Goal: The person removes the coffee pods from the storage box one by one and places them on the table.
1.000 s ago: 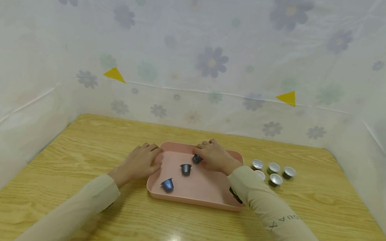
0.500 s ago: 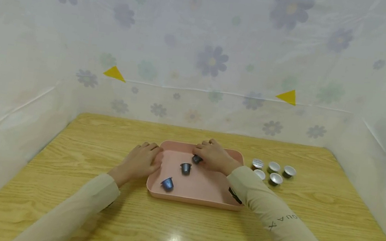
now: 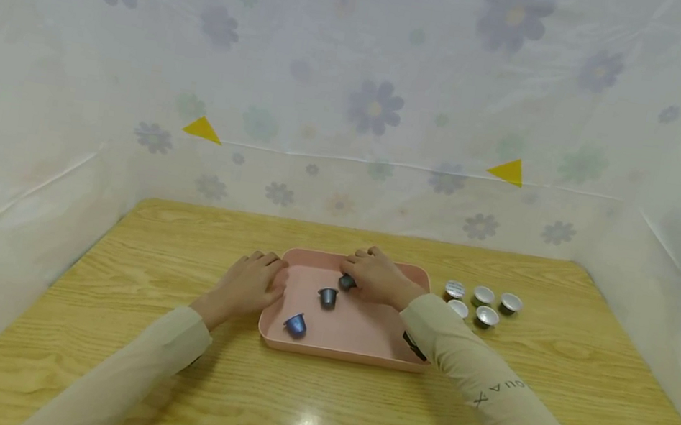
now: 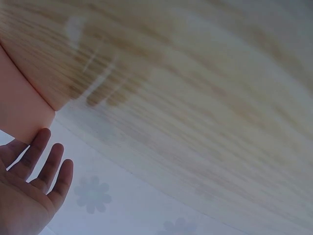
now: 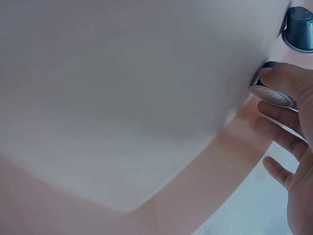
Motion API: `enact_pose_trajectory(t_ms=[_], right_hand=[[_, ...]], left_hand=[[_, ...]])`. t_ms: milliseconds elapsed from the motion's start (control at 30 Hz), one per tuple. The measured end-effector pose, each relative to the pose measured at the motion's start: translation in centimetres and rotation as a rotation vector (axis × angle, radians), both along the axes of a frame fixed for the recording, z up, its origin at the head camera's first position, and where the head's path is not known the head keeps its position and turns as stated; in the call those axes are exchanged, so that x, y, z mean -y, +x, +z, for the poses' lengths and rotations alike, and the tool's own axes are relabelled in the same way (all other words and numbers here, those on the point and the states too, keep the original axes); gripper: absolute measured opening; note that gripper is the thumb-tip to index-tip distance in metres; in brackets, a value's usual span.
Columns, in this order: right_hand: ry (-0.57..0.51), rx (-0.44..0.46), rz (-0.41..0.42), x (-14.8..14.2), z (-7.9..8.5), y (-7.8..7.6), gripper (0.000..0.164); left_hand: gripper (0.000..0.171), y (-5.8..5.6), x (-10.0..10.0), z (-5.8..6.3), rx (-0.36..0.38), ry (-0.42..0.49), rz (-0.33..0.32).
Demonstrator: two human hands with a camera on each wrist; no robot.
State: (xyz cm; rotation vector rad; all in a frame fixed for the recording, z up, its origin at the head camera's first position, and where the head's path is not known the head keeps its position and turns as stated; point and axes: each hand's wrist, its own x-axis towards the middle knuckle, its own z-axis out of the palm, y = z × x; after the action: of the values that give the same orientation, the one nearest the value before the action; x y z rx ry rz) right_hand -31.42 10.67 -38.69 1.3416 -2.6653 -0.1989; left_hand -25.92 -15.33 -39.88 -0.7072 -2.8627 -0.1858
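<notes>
In the head view, my right hand (image 3: 373,277) reaches into the pink tray (image 3: 360,355). Its thumb and fingers pinch a dark coffee capsule (image 3: 346,282), which lies on its side near the tray's back wall; the right wrist view shows the silver lid (image 5: 271,96) of this capsule. A dark grey capsule (image 3: 328,298) and a blue capsule (image 3: 295,325) lie on their sides closer to the front left. Over at the tray's left edge, my left hand (image 3: 248,283) touches the wall with its fingers loosely extended, the fingertips right at the pink wall in the left wrist view.
On the wooden table (image 3: 312,412), right of the tray, several capsules stand lid up, among them a silver-lidded capsule (image 3: 486,316). Pale floral sheeting (image 3: 343,191) encloses the table at the back and both sides, with yellow triangles on the back.
</notes>
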Motion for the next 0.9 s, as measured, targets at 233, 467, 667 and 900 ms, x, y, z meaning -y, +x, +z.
enact_pose_trajectory(t_ms=[233,467,667,900], right_hand=[[-0.001,-0.002,0.004,0.0,-0.1,-0.1,0.017],[-0.013,-0.025,0.023,0.0,0.0,-0.1,0.015],[-0.025,-0.027,0.03,0.0,0.6,0.3,0.014],[-0.033,-0.046,0.051,-0.2,1.2,0.3,0.018]], left_hand=[[0.04,0.0,0.0,0.0,-0.003,-0.005,0.001],[0.041,-0.1,0.0,-0.1,0.007,-0.013,0.006],[0.041,-0.1,0.0,-0.1,0.015,-0.014,0.011],[0.041,-0.1,0.0,-0.1,0.012,-0.017,0.011]])
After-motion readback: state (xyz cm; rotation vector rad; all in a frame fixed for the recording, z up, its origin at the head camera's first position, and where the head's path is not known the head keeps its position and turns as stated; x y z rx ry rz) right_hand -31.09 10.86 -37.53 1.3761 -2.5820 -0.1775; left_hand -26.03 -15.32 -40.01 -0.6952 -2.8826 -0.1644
